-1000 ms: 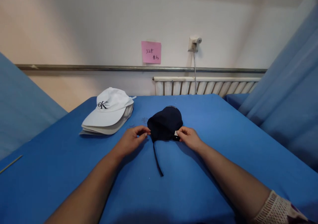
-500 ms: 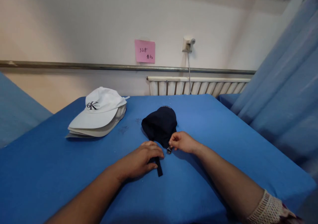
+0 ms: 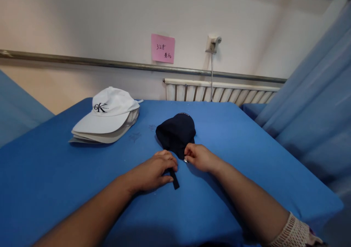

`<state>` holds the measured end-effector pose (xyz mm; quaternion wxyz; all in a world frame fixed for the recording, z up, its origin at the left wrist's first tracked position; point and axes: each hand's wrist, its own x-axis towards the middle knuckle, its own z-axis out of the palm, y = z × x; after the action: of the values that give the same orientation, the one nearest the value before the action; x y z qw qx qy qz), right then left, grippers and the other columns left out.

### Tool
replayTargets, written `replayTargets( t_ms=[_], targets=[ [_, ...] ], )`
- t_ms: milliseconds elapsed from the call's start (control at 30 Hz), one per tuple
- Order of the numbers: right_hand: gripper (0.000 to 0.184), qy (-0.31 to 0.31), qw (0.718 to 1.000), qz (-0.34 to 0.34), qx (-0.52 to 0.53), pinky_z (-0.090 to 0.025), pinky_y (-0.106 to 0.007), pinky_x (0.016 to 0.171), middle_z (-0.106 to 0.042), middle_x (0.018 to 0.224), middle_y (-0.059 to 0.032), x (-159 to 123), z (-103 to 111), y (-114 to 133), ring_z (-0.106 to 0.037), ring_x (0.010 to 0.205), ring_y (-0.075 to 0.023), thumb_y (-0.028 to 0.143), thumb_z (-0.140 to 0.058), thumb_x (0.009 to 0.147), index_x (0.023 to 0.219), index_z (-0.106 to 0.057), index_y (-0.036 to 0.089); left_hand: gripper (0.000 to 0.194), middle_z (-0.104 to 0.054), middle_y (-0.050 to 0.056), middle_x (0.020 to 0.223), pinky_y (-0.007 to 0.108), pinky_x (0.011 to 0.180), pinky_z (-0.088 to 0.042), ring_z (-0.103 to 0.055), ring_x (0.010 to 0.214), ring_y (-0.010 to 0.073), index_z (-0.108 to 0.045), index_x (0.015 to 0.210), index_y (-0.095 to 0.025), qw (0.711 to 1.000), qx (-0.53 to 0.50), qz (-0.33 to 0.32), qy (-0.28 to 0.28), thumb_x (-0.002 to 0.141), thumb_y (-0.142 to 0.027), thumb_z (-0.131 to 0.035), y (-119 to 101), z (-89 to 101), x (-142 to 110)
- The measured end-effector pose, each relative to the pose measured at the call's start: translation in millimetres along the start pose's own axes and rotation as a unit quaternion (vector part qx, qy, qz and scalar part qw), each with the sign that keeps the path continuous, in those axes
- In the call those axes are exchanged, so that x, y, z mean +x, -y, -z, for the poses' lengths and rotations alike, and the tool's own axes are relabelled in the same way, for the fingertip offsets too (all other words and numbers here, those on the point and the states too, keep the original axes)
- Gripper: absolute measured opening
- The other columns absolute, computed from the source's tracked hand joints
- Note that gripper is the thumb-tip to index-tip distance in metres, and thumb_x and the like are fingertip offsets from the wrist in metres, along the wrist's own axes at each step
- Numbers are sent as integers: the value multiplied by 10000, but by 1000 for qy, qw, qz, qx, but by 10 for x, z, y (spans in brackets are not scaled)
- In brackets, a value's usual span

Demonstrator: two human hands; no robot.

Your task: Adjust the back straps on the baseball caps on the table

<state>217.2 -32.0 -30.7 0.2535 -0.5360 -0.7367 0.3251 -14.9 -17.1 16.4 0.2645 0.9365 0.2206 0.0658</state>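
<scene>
A dark navy cap (image 3: 177,132) lies on the blue table cover, its opening facing me. The cap's loose strap (image 3: 174,179) runs toward me, and my left hand (image 3: 159,169) has its fingers and thumb closed around it, the strap's end sticking out. On the other side of the opening, my right hand (image 3: 201,158) pinches the cap's back edge by a small shiny metal buckle (image 3: 186,160). The buckle is partly hidden by my right fingertips.
Several stacked caps, a white one with black letters (image 3: 106,110) on top, sit at the left of the blue table (image 3: 233,192). Behind are a metal rail (image 3: 117,63), a radiator (image 3: 197,90), a pink note (image 3: 162,48) and a plugged socket (image 3: 212,44). A blue curtain (image 3: 315,104) hangs at right.
My left hand has left the cap's left edge and moved right and toward me onto the strap. My right hand has come slightly closer, bringing the buckle side with it. The view has shifted.
</scene>
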Motion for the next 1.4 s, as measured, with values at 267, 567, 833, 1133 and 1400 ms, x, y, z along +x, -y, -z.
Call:
replayTargets(
  t_ms=[267,567,833,1133,1400],
  targets=[
    [131,20,999,42,11,-438,-214,620,-606,797,13,14,117,-160,-557,661,-93,89,-629,814,903,-605,182,340,-641,50,1108,396,977,-411,-548,1063,234,-634,1122,-253,1000,9,17,-25,791,-268,-711,4,1,1],
    [162,48,991,90,-87,-433,-222,637,-558,888,-2,-54,141,27,-526,659,-83,117,-677,786,920,-611,180,179,-669,53,1050,352,891,-481,-611,983,203,-651,1025,-220,980,17,52,-192,887,-245,-539,190,55,28],
    [343,50,996,63,-33,-467,-239,690,-599,956,-19,-40,126,-39,-570,753,-112,106,-704,759,1071,-595,199,165,-708,40,920,318,751,-503,-656,825,195,-666,908,-198,926,0,162,-341,839,-243,-523,414,153,-46],
    [297,66,994,89,5,-487,-218,662,-584,968,-18,-16,133,-100,-581,713,-88,47,-650,771,1029,-618,191,200,-706,10,994,303,880,-487,-639,933,172,-674,994,-243,997,-47,36,-57,837,-188,-563,109,45,13],
    [188,58,989,110,-77,-474,-262,761,-593,956,-30,-11,164,-26,-565,826,-135,105,-644,807,971,-651,197,248,-636,44,1057,325,865,-478,-616,962,201,-651,1088,-247,999,-3,46,18,844,-224,-615,45,-1,38]
  ],
)
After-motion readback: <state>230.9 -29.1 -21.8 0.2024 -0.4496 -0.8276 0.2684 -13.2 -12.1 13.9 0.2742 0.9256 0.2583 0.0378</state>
